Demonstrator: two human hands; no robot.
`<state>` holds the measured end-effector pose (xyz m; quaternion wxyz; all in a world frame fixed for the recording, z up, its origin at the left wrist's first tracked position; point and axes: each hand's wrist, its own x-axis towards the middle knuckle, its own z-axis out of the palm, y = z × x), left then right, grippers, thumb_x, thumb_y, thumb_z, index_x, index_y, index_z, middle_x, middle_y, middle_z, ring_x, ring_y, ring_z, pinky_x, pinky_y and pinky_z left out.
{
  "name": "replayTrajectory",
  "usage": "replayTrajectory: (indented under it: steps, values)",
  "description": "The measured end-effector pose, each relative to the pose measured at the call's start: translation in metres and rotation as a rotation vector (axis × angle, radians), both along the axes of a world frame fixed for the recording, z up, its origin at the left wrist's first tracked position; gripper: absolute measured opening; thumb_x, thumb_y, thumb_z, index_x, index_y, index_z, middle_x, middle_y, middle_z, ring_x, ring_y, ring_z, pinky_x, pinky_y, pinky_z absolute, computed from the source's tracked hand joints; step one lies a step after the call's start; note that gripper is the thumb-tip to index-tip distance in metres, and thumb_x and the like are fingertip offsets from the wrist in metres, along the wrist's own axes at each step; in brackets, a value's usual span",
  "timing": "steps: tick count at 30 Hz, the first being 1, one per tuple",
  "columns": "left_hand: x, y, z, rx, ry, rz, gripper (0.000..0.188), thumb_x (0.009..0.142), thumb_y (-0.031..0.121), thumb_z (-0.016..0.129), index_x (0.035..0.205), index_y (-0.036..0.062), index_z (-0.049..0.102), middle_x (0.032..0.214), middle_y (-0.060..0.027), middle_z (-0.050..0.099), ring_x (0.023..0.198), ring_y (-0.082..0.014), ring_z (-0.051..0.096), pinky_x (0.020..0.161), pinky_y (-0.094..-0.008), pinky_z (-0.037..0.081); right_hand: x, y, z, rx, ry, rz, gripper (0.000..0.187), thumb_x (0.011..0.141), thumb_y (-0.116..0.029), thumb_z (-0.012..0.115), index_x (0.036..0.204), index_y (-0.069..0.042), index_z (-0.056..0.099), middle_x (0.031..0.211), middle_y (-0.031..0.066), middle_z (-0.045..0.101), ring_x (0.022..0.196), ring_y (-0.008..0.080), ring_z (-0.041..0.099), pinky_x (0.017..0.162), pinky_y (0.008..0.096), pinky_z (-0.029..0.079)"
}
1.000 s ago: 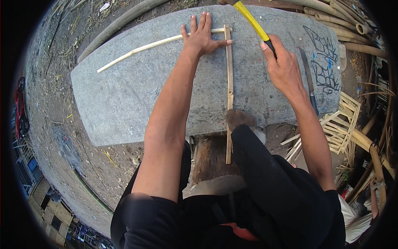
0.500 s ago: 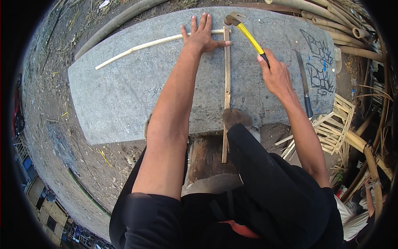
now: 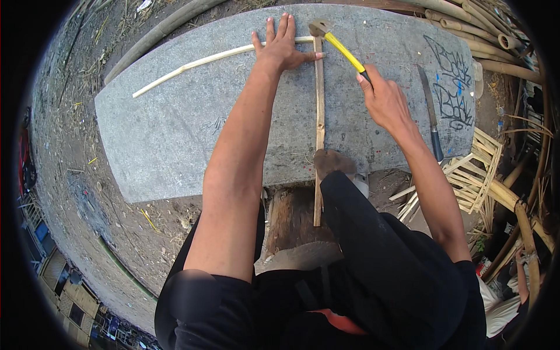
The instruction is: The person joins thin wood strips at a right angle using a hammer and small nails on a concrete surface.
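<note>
My right hand (image 3: 385,100) is closed round the black grip of a claw hammer (image 3: 345,51) with a yellow handle. Its metal head is over the far end of a wooden strip (image 3: 320,111), which runs toward me across the grey board. A thin pale stick (image 3: 192,63) meets the strip's far end and stretches off to the left. Fingers spread, my left hand (image 3: 280,53) presses down on the pale stick, its thumb lying across the wooden strip. My foot (image 3: 333,163) rests against the strip's nearer part.
The grey board (image 3: 157,140) lies across a log (image 3: 297,219). A long knife (image 3: 430,114) with a dark handle lies at its right. Beyond are bamboo poles (image 3: 449,14), and a slatted bamboo frame (image 3: 478,169) sits at the lower right. Another person's arm (image 3: 521,274) shows at the right rim.
The hammer head has moved slightly left, from just right of the strip's end to over it. My left hand stays spread on the pale stick.
</note>
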<state>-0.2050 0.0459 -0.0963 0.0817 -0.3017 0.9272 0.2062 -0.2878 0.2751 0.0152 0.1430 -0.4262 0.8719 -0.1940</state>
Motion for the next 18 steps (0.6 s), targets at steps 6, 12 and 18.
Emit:
replayTrajectory:
  steps: [6, 12, 18]
  values:
    - [0.007, -0.005, -0.002, -0.010, -0.002, 0.006, 0.135, 0.062, 0.090, 0.061, 0.160, 0.0130, 0.010, 0.167, -0.0065, 0.008, 0.154, -0.0303, -0.001, 0.119, -0.0655, 0.002, -0.012, -0.018, 0.025, -0.062, -0.081, 0.038, 0.029, 0.104, -0.033, 0.049, 0.118, -0.008, 0.052, 0.052, 0.0134, 0.054, 0.046, 0.0338, 0.057, 0.046, 0.0451, 0.042]
    - [0.001, 0.003, 0.001, -0.009, 0.012, 0.004, 0.135, 0.059, 0.091, 0.061, 0.160, 0.0142, 0.012, 0.167, -0.0058, 0.010, 0.154, -0.0292, 0.001, 0.120, -0.0640, 0.002, -0.012, 0.000, 0.001, 0.039, -0.022, 0.019, 0.030, 0.106, -0.036, 0.047, 0.117, -0.008, 0.053, 0.053, 0.0112, 0.053, 0.045, 0.0297, 0.057, 0.045, 0.0431, 0.041]
    - [0.008, -0.004, -0.005, -0.031, 0.035, 0.009, 0.135, 0.062, 0.090, 0.061, 0.160, 0.0122, 0.012, 0.167, -0.0081, 0.009, 0.154, -0.0311, 0.000, 0.119, -0.0654, 0.002, -0.008, -0.006, 0.019, -0.253, -0.065, 0.042, 0.028, 0.105, -0.035, 0.047, 0.110, -0.008, 0.051, 0.053, 0.0124, 0.053, 0.046, 0.0316, 0.058, 0.045, 0.0439, 0.042]
